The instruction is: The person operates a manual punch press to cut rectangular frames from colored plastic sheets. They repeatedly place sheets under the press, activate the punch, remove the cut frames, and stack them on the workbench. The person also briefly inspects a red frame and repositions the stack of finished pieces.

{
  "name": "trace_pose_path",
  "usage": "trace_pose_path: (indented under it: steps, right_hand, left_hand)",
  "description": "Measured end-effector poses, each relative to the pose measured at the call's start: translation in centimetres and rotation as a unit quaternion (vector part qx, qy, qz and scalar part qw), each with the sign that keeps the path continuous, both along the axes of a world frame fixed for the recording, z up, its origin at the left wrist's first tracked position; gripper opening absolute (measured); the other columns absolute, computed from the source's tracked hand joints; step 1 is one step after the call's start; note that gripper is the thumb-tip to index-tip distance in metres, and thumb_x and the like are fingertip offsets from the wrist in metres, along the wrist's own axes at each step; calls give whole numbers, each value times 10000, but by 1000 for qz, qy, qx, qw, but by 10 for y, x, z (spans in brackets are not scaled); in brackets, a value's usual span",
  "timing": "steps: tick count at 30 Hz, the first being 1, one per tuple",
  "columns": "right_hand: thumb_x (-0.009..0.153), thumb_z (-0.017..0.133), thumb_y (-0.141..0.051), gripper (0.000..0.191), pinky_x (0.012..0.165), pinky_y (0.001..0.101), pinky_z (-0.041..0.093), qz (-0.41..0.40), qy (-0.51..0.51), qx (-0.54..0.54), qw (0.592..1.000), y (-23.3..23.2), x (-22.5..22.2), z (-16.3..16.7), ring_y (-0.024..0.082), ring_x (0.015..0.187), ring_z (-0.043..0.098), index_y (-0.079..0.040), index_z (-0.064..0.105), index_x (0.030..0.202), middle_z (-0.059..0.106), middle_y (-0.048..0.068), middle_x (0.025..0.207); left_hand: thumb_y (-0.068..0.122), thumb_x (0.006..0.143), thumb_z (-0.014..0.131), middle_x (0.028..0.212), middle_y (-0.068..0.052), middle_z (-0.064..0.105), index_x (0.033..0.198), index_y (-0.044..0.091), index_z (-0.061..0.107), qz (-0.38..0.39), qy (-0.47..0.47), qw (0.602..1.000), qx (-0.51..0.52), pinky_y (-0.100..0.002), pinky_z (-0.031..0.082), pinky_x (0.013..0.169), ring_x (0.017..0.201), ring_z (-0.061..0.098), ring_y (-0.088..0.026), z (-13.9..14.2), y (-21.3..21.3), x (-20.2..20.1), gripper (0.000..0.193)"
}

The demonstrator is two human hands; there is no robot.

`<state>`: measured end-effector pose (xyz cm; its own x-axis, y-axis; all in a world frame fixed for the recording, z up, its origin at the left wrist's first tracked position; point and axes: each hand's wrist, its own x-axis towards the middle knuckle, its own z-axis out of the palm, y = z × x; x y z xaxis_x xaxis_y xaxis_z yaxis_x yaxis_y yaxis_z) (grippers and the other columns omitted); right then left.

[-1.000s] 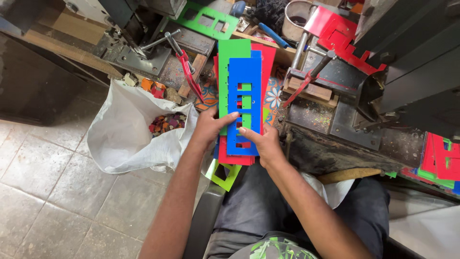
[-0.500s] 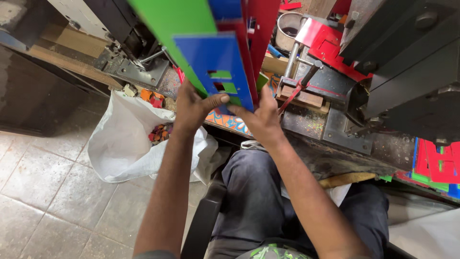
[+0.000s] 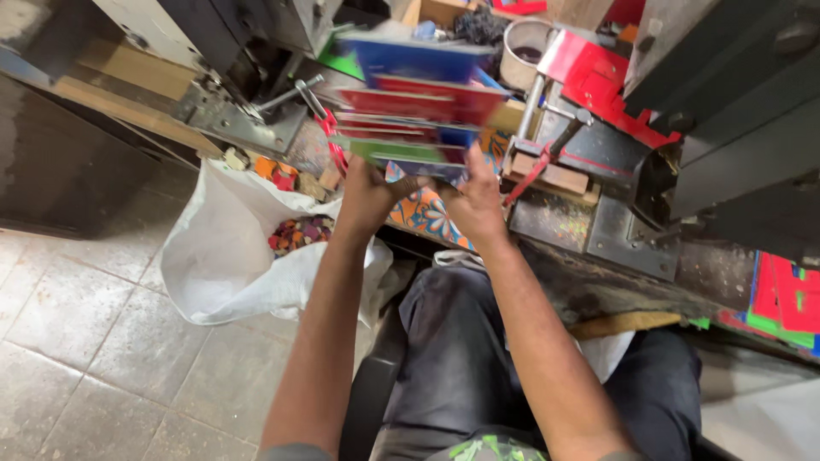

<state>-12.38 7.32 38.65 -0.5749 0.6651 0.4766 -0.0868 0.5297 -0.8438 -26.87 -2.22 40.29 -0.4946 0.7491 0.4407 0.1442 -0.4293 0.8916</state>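
Nearest the camera are dark trousers [image 3: 461, 358] on a seated person, faded and dusty at the knees, and two bare forearms reaching forward. To the left the floor [image 3: 77, 341] is grey tile, worn and stained. On it sits a white plastic bag [image 3: 231, 256], crumpled and open at the top, holding small coloured scraps [image 3: 299, 232] in red, purple and yellow.

Further out, the left hand [image 3: 366, 198] and the right hand [image 3: 475, 203] each close around a lower corner of a stack of flat plastic sheets [image 3: 418, 102] — thumb on top, fingers curled under, a firm grip on both sides. The stack is raised off the worktop [image 3: 564, 224] and tilted nearly flat, so mostly its edges show: a green sheet lowest, red sheets in the middle, a blue one on top. The sheets are thin, stiff and rectangular; they are blurred, so any cut-outs cannot be made out.

Beneath the hands lies a patterned cloth [image 3: 427, 213] with orange and blue flowers. Beyond — a grimy metal press [image 3: 589, 145] with a red-handled lever, red cut sheets [image 3: 598, 72] and a round tub [image 3: 521, 51].
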Motion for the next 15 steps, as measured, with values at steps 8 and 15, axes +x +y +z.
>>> trace_pose_path:
  steps: [8, 15]
  right_hand:
    - [768, 724, 97, 542, 925, 316, 539, -40, -4, -99, 994, 5, -14, 6, 169, 1041, 678, -34, 557, 1267, 727, 105, 1108]
    - [751, 702, 86, 555, 896, 343, 550, -84, -15, -72, 994, 10, -20, 5, 171, 1011, 681, -33, 519, 1262, 702, 80, 1094]
  left_hand:
    - [-19, 768, 820, 988, -15, 743, 1091, 41, 675, -38, -82, 990, -106, -291, 568, 826, 920, 698, -131, -23, 13, -9, 360]
    - [-59, 709, 770, 983, -15, 739, 1075, 33, 703, -44, -66, 992, -100, -294, 574, 803, 902, 694, -128, -32, 23, -13, 383]
